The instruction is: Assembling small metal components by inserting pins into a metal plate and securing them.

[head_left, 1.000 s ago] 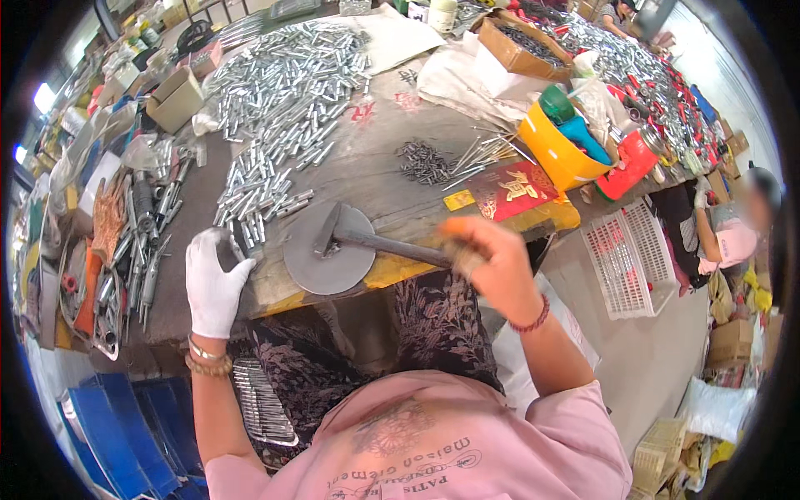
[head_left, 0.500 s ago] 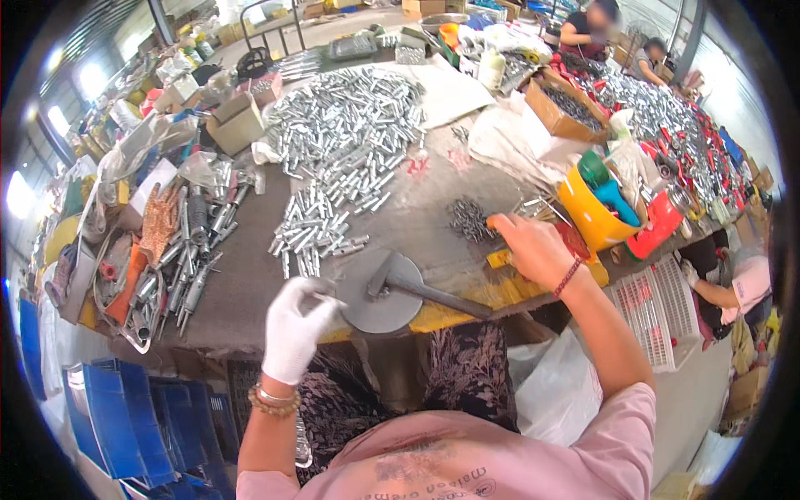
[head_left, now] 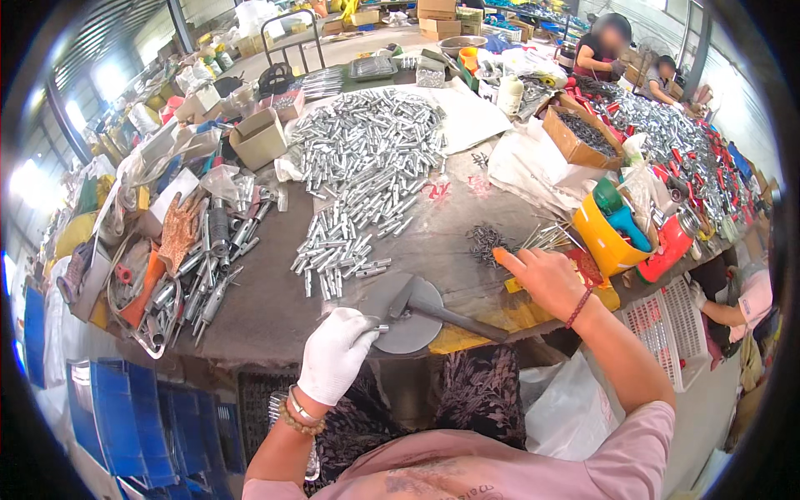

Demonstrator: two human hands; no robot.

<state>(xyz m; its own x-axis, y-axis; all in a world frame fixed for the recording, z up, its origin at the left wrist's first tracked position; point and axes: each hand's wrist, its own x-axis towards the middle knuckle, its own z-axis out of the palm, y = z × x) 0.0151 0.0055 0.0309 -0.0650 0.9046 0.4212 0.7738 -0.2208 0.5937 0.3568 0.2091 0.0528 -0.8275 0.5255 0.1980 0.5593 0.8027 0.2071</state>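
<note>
cluttered workbench [head_left: 275,308], left grip [head_left: 335,354] pinching metal tube [head_left: 377,329], right grip [head_left: 542,279] open on nails [head_left: 486,242]

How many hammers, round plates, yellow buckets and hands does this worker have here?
Hammer: 1
Round plate: 1
Yellow bucket: 1
Gloved left hand: 1
Bare right hand: 1
Total: 5

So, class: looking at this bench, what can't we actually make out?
- Head view: the piece in the gloved left hand is covered by the glove.
- The small dark parts under the right hand are too small to identify.
- The yellow bucket has its contents partly hidden by its wall.
</note>
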